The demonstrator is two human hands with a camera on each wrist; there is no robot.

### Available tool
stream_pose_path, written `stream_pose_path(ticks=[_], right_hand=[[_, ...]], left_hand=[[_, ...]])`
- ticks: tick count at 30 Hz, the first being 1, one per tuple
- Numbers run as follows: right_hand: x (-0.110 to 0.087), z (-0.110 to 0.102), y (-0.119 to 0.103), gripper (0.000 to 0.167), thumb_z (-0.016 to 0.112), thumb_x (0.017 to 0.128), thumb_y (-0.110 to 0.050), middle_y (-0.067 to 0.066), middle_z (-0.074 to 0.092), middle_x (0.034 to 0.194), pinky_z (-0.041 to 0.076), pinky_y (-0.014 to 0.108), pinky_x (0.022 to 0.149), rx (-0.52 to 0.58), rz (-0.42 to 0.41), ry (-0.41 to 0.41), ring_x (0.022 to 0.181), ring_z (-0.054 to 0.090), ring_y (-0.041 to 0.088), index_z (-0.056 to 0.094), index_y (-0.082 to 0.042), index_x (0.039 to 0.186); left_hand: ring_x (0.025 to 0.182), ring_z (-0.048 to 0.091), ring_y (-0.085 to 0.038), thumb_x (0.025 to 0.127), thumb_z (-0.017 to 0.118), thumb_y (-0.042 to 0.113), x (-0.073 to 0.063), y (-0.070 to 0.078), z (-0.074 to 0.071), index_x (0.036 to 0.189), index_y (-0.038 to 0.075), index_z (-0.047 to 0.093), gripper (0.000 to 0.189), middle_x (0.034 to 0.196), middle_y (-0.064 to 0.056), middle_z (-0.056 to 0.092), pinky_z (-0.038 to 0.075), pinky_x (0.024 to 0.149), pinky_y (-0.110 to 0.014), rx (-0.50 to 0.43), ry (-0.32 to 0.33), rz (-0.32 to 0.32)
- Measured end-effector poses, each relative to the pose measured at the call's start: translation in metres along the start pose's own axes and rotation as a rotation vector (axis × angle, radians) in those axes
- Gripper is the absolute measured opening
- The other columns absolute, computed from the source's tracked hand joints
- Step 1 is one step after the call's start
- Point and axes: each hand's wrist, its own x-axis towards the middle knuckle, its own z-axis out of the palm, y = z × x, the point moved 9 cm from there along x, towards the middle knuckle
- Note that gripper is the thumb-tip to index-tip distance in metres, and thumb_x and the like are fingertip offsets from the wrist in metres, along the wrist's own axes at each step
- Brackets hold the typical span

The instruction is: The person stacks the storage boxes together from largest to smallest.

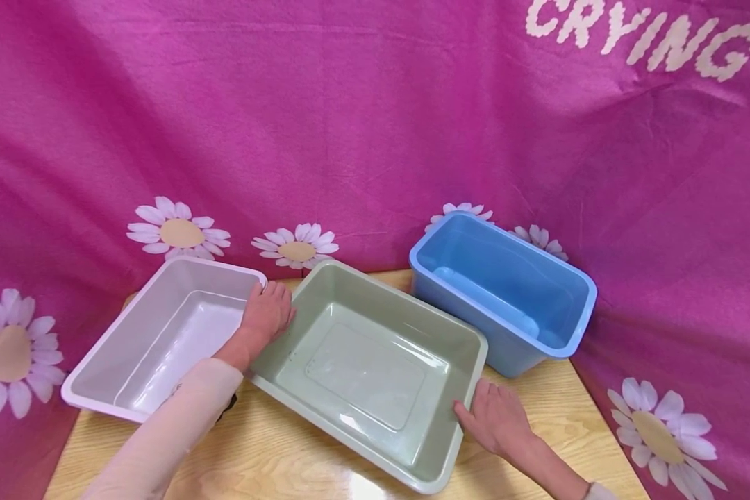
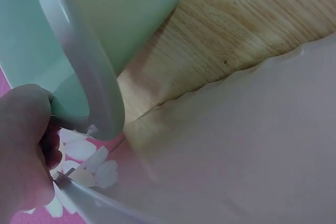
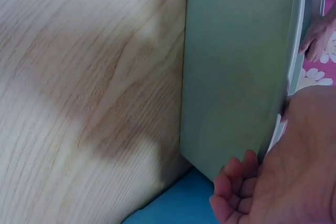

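A sage-green plastic basin point(image 1: 365, 375) sits at an angle on the wooden table, nothing inside it. My left hand point(image 1: 267, 312) grips its left end near the far corner; in the left wrist view the thumb lies over the green rim point(image 2: 86, 61) and the fingers curl below. That hand is also right beside the rim of a pale greyish-white basin point(image 1: 206, 340). At the opposite end my right hand point(image 1: 500, 420) holds the green rim, thumb inside. In the right wrist view its fingers point(image 3: 236, 182) curl against the outer wall point(image 3: 236, 66).
A deep blue bin point(image 1: 494, 292) stands at the back right, close to the green basin's far right corner. Wooden tabletop point(image 1: 262, 451) shows along the front. A magenta cloth point(image 1: 350, 125) with daisies and white lettering hangs behind and at the sides.
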Motion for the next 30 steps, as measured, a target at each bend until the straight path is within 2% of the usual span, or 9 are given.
stream_pose_path(ticks=[7, 13, 21, 30], right_hand=[[-0.002, -0.003, 0.001, 0.035, 0.062, 0.088, -0.032, 0.01, 0.049, 0.065, 0.043, 0.045, 0.065, 0.019, -0.003, 0.037, 0.067, 0.057, 0.035, 0.047, -0.003, 0.074], [-0.004, -0.003, 0.002, 0.033, 0.062, 0.089, -0.03, 0.011, 0.051, 0.066, 0.044, 0.045, 0.063, 0.036, 0.022, 0.018, 0.067, 0.057, 0.035, 0.048, -0.004, 0.075], [-0.005, -0.004, 0.006, 0.034, 0.063, 0.087, -0.029, 0.013, 0.051, 0.064, 0.045, 0.048, 0.059, 0.015, 0.007, 0.049, 0.064, 0.058, 0.035, 0.047, -0.003, 0.074], [-0.005, -0.012, 0.005, 0.035, 0.061, 0.086, -0.031, 0.014, 0.049, 0.064, 0.045, 0.049, 0.061, -0.032, -0.036, 0.099, 0.065, 0.058, 0.037, 0.044, -0.004, 0.074]], left_hand=[[0.093, 0.049, -0.029, 0.1, 0.054, 0.033, 0.0, 0.001, 0.003, 0.102, 0.001, 0.056, 0.032, 0.091, -0.012, 0.051, 0.036, 0.078, -0.04, -0.002, -0.023, 0.021], [0.096, 0.049, -0.029, 0.1, 0.055, 0.034, -0.005, 0.001, 0.002, 0.107, 0.001, 0.057, 0.034, 0.099, -0.012, 0.056, 0.036, 0.082, -0.041, -0.032, -0.024, 0.057], [0.108, 0.05, -0.032, 0.101, 0.053, 0.034, -0.013, -0.003, -0.003, 0.112, 0.0, 0.059, 0.037, 0.112, -0.016, 0.059, 0.036, 0.092, -0.048, -0.145, 0.001, 0.086], [0.108, 0.049, -0.035, 0.101, 0.054, 0.03, -0.024, -0.009, -0.006, 0.105, -0.002, 0.057, 0.032, 0.108, -0.018, 0.056, 0.036, 0.095, -0.051, -0.267, 0.045, 0.097]])
